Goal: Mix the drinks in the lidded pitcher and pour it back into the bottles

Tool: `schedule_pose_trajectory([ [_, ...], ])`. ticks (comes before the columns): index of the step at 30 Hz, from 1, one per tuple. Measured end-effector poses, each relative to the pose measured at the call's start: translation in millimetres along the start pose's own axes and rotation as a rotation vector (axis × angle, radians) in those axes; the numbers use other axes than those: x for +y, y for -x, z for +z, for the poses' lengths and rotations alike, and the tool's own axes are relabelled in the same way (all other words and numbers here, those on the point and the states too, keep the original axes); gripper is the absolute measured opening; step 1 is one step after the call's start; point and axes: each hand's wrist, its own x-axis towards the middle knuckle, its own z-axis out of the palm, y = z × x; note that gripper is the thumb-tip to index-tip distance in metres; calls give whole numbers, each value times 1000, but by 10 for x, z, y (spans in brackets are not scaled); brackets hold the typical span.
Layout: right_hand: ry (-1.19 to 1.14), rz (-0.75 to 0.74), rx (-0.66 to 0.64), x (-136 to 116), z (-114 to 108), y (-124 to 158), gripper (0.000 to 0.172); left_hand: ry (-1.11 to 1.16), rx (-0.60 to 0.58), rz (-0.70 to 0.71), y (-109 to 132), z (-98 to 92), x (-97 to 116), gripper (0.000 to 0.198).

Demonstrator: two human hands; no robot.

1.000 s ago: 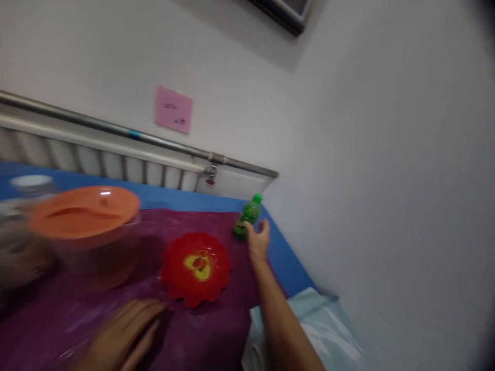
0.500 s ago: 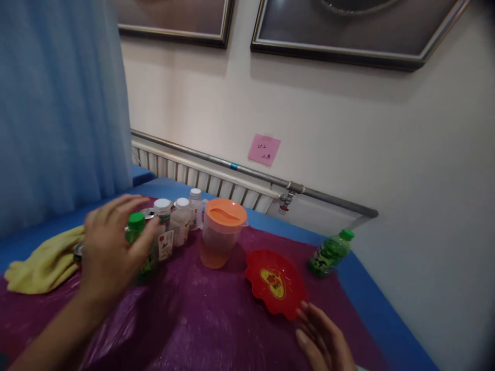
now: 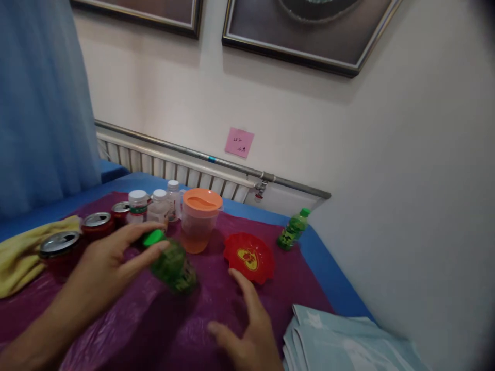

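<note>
My left hand (image 3: 112, 263) grips a green plastic bottle (image 3: 176, 268) near its green cap, and the bottle tilts with its base toward the right. My right hand (image 3: 247, 327) is open, thumb and fingers apart, just in front of a red scalloped plate (image 3: 265, 260) with a yellow print. Behind the held bottle stands a clear pitcher (image 3: 195, 232) with an orange lid and some amber liquid low inside. Another green bottle (image 3: 293, 231) stands to the right of the plate.
Several red cans (image 3: 98, 225) and white-capped bottles (image 3: 138, 206) stand at the left, beside a yellow cloth (image 3: 27, 250). Folded light-blue fabric (image 3: 348, 342) lies at the lower right. A purple plastic sheet (image 3: 216, 309) covers the blue surface. Behind it are a radiator (image 3: 170, 170) and pipe.
My left hand has taken hold of the green bottle and tilted it, moving it away from the cans. My right hand has moved left. The view has shifted right, bringing the folded fabric in.
</note>
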Motion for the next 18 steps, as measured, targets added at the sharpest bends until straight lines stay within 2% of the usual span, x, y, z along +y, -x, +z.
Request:
schedule_pose_trajectory([
  [2, 61, -52, -64, -105, 105, 3, 100, 162, -155, -137, 174, 212, 157, 57],
  [3, 84, -69, -76, -132, 151, -2, 104, 226, -212, -172, 242, 300, 214, 54],
  [6, 100, -87, -77, -108, 229, -13, 94, 386, -291, -188, 328, 448, 274, 46],
  [8, 102, -86, -50, -40, 216, -7, 83, 463, -264, -219, 287, 470, 208, 46],
  [11, 94, -33, 42, 36, 116, 3, 79, 338, -226, -241, 178, 523, -66, 53],
  [15, -60, 78, 168, -15, -28, -18, 78, 78, -510, -191, 197, 785, -606, 41],
  [17, -144, 87, 197, -74, -62, -39, 77, 11, -599, -198, 251, 922, -831, 39],
  [18, -173, 80, 208, -99, -72, -52, 76, -19, -619, -202, 259, 967, -914, 45],
])
